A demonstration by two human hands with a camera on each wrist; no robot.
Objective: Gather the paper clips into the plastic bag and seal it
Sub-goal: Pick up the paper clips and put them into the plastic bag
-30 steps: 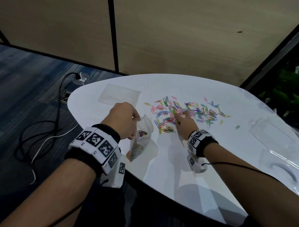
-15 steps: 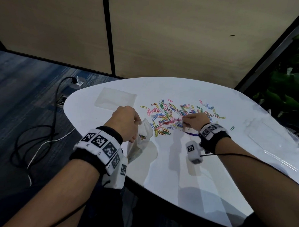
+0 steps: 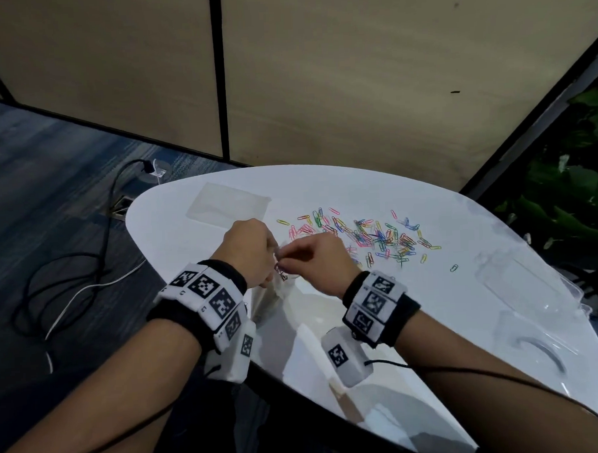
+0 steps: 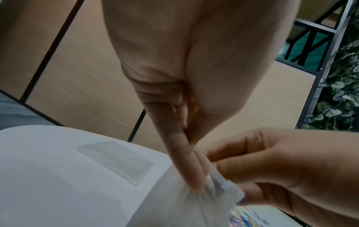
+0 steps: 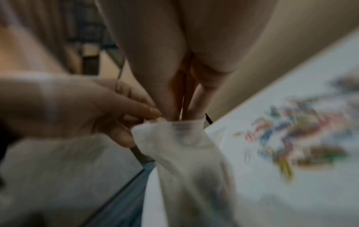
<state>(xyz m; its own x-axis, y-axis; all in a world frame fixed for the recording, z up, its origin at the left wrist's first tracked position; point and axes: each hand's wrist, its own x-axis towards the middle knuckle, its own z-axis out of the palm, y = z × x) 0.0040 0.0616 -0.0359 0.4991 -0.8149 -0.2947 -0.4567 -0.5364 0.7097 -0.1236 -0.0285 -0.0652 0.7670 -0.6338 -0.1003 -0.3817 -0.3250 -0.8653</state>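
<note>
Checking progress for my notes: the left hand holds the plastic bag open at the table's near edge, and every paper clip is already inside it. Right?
Not quite. The left hand holds the plastic bag, but the head view shows most paper clips scattered on the table.

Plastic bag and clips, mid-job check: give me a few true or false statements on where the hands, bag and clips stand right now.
1. The left hand holds the plastic bag at its mouth. True.
2. The right hand rests flat on the table. False: its fingertips are at the bag's mouth.
3. All the paper clips are bagged. False: many still lie loose on the table.
4. A flat clear bag lies on the table beyond the left hand. True.
5. The bag is sealed. False: its mouth is open.
</note>
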